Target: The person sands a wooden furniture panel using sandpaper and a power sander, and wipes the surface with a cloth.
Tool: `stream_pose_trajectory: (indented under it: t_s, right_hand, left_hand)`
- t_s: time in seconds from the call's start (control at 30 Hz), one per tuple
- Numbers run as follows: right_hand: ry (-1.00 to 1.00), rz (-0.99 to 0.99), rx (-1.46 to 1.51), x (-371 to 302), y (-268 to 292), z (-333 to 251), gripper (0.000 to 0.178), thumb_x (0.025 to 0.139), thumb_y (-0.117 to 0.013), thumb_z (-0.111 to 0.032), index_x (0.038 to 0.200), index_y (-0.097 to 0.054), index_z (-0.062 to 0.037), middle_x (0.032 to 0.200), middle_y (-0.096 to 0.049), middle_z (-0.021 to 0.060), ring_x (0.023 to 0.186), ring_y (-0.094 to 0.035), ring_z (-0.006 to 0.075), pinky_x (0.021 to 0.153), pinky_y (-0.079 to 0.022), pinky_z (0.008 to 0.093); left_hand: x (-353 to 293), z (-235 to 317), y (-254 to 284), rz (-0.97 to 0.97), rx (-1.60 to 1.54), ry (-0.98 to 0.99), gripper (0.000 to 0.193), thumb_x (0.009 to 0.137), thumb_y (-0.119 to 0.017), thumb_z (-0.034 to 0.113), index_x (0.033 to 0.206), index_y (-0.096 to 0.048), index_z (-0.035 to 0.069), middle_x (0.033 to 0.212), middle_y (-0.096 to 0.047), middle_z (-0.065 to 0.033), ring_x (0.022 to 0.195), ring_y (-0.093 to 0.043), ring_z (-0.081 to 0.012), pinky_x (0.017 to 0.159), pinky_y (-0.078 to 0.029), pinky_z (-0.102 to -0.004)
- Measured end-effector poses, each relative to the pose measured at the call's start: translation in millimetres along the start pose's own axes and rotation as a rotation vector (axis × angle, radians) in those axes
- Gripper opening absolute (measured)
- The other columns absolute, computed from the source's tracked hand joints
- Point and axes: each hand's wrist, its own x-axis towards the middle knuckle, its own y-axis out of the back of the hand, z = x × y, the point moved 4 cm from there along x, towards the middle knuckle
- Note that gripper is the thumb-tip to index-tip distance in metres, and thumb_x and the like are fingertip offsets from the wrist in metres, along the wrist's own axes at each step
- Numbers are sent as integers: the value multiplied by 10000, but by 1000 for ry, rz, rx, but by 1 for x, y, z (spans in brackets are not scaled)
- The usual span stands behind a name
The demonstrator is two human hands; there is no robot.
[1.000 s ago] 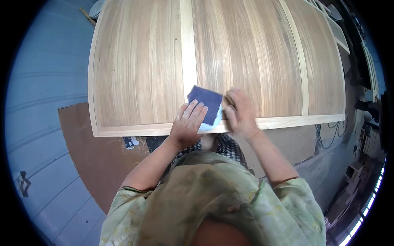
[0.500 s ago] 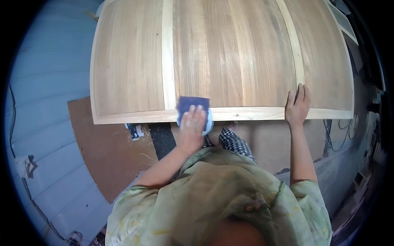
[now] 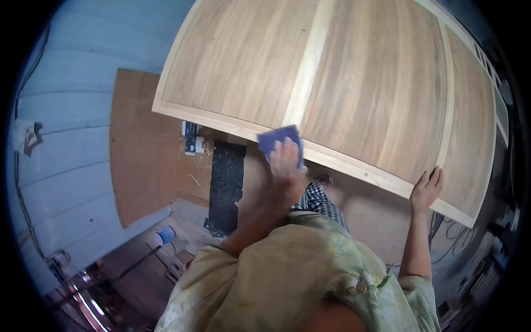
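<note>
A large wooden panel (image 3: 376, 88) with pale strips and a pale border lies in front of me. My left hand (image 3: 285, 163) lies over a purple-blue sheet that looks like sandpaper (image 3: 278, 136), pressing it on the panel's near border at the foot of a pale strip. The fingers stretch across the sheet, and its underside is hidden. Farther right, my right hand (image 3: 426, 190) rests on the same border, fingers laid flat over the top at the foot of another pale strip.
Brown cardboard (image 3: 141, 149) covers part of the blue-grey ribbed surface at left. Below the panel are a black strip (image 3: 227, 185) and small boxes (image 3: 192, 138). A blue-and-white container (image 3: 165, 235) stands at lower left. Loose cables (image 3: 458, 235) lie at right.
The view has turned, so the panel now slants down to the right. My left hand has moved slightly left along the border with the sheet. My right hand stays at its strip.
</note>
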Motion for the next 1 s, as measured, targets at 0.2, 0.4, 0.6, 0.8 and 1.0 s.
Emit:
stream_pose_trajectory:
  t_s: [0.2,0.4,0.6,0.8,1.0]
  right_hand:
    - [383,-142,94,25,-5,-114,450,1019,-460,-268,1383,-498,-6,1445,-411,256,1324,-393,407,1114,-304,476]
    - [668,-216,323,65,-40,-309,447,997,-501,-262,1367,-483,-11,1440,-411,238,1335,-363,411,1133,-283,484]
    - [772,-168,235,68,-55,-340,505,995,-471,-292,1392,-459,20,1435,-425,254,1345,-347,417,1143,-243,494]
    - [716,-242,212,67,-45,-341,518,1009,-443,-304,1400,-436,36,1448,-388,269,1351,-325,421,1133,-241,496]
    - [749,-227,245,65,-50,-342,515,1014,-434,-310,1398,-437,33,1455,-375,267,1355,-318,421,1131,-241,506]
  left_hand:
    - [48,-133,54,567,117,284,514,921,-578,151,1378,-462,-55,1451,-424,-243,1376,-335,-432,1104,-290,-540]
    - [50,-90,53,573,-59,400,248,850,-633,107,1061,-673,-17,1032,-560,-164,1012,-524,-379,907,-429,-458]
    - [87,-225,122,940,-41,527,109,853,-594,58,928,-602,-20,905,-609,-230,851,-588,-435,749,-488,-493]
    - [76,-210,104,875,-184,544,97,830,-657,61,919,-662,23,872,-643,-180,834,-634,-381,769,-514,-444]
    - [100,-334,163,1005,-23,644,145,857,-646,123,942,-662,6,873,-672,-179,822,-639,-398,753,-509,-442]
